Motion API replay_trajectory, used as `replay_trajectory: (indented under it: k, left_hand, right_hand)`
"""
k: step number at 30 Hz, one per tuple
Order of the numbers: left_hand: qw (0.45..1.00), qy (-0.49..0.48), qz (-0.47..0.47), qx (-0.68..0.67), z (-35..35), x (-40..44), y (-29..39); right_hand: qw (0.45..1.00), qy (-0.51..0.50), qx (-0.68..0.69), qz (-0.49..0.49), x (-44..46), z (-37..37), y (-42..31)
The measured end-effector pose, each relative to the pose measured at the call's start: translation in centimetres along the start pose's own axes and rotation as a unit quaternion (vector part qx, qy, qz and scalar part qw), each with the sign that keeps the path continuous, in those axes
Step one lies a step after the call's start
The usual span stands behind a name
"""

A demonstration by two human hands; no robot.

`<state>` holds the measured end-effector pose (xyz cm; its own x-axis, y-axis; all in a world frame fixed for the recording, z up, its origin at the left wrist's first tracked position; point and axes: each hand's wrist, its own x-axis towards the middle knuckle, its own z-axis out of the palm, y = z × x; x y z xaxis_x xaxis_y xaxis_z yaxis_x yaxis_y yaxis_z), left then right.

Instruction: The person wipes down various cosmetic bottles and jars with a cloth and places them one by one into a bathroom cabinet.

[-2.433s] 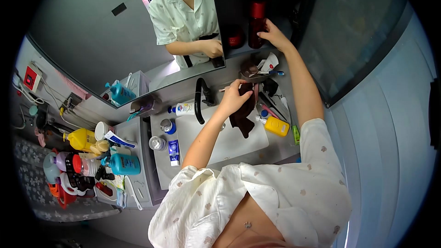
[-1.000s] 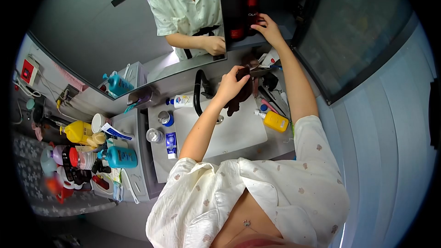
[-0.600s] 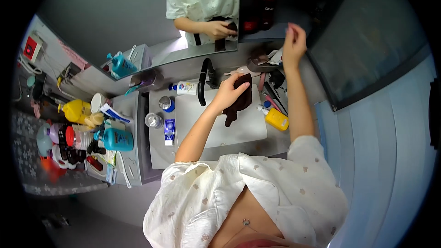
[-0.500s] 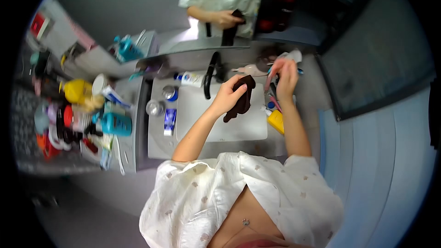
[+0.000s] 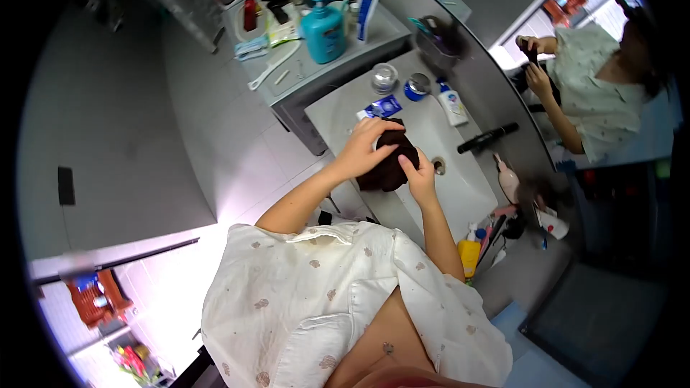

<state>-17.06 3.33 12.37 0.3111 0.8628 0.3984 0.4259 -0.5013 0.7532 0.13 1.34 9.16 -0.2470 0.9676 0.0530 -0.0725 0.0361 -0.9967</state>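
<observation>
A dark brown cloth [image 5: 394,167] is bunched between my two hands above the near edge of the white sink [image 5: 467,187]. My left hand [image 5: 368,149] grips it from the left, with fingers and thumb bent over its upper part. On the other side, my right hand [image 5: 422,178] holds the cloth's right edge, thumb on top and the other fingers mostly hidden. Just beyond the left fingers, a blue and white tube [image 5: 381,107] lies on the sink's rim. The cloth's exact kind cannot be made out.
A blue jar [image 5: 417,87], a clear jar [image 5: 384,78] and a white bottle [image 5: 452,104] stand behind the sink, near the black faucet [image 5: 488,138]. A yellow bottle [image 5: 469,253] is by my right forearm. A side cabinet holds a teal pump bottle [image 5: 323,32]. A mirror [image 5: 532,65] rises behind.
My view has turned to the left, bringing the doorway into sight. My right hand has come from the sink's right side onto the cloth, which my left hand held alone before.
</observation>
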Motion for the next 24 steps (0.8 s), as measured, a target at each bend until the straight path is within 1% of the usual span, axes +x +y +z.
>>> replay_trajectory:
  k: [1,2,3,4,5,6,7,8,10,11,12,13,14,16,17,18,20,21,22,23,24]
  left_hand:
    - [0.995,0.004,-0.046,-0.087,-0.9,-0.9,-1.8]
    - [0.980,0.029,-0.110,-0.165,-1.8,-2.0,-3.3]
    - [0.969,0.032,-0.142,-0.202,-3.2,-2.9,-4.6]
    - [0.955,0.032,-0.171,-0.240,-4.8,-3.7,-6.2]
    - [0.955,0.037,-0.172,-0.239,-6.2,-4.5,-8.1]
    - [0.958,0.088,-0.194,-0.192,-7.4,-5.3,-10.3]
    - [0.956,0.136,-0.216,-0.146,-8.8,-5.9,-12.1]
    - [0.953,0.180,-0.226,-0.091,-10.2,-6.2,-14.0]
    - [0.926,0.259,-0.266,-0.068,-13.3,-6.4,-18.4]
    - [0.928,0.255,-0.263,-0.067,-15.0,-6.0,-20.5]
    - [0.912,0.298,-0.280,-0.028,-16.8,-5.5,-22.1]
    - [0.893,0.340,-0.295,0.011,-18.5,-4.9,-24.0]
    - [0.896,0.335,-0.293,0.010,-20.3,-4.1,-25.9]
    - [0.875,0.367,-0.280,0.146,-23.6,-2.0,-29.3]
    - [0.870,0.352,-0.303,0.166,-25.1,-0.8,-30.5]
    - [0.874,0.347,-0.298,0.163,-26.4,0.4,-32.2]
    - [0.864,0.327,-0.294,0.246,-28.5,2.9,-35.9]
    - [0.869,0.319,-0.290,0.241,-29.3,4.3,-37.1]
    - [0.853,0.300,-0.320,0.283,-29.9,5.6,-38.0]
    - [0.834,0.278,-0.348,0.324,-30.3,6.9,-38.7]
    - [0.841,0.267,-0.345,0.320,-30.8,8.1,-39.9]
  right_hand:
    - [1.000,-0.013,0.000,0.001,0.7,1.0,0.1]
    - [1.000,0.010,0.017,0.013,1.4,2.1,0.1]
    - [0.999,0.034,0.034,0.025,2.2,3.1,0.1]
    - [0.999,0.026,0.033,0.025,2.9,4.0,0.1]
    - [0.996,0.061,0.050,0.031,3.6,4.9,0.3]
    - [0.992,0.097,0.069,0.034,4.3,5.5,0.5]
    - [0.995,0.093,0.026,0.027,4.9,5.6,1.2]
    - [0.993,0.115,0.021,0.028,5.4,6.0,1.9]
    - [0.988,0.144,-0.028,0.044,6.3,6.4,3.4]
    - [0.984,0.152,-0.078,0.046,6.7,6.3,4.6]
    - [0.980,0.173,-0.092,0.034,6.9,6.9,5.0]
    - [0.976,0.169,-0.128,0.050,7.0,6.9,5.8]
    - [0.970,0.164,-0.164,0.066,7.2,6.7,6.8]
    - [0.941,0.168,-0.284,0.074,7.5,6.9,8.2]
    - [0.922,0.174,-0.334,0.091,7.6,7.2,8.5]
    - [0.905,0.179,-0.369,0.113,7.7,7.3,9.1]
    - [0.849,0.178,-0.475,0.150,8.0,8.1,9.1]
    - [0.832,0.176,-0.495,0.181,8.1,7.7,10.5]
    - [0.828,0.185,-0.495,0.189,8.0,7.6,11.5]
    - [0.819,0.194,-0.513,0.168,7.7,7.4,12.6]
    - [0.810,0.203,-0.530,0.147,7.3,7.5,13.1]
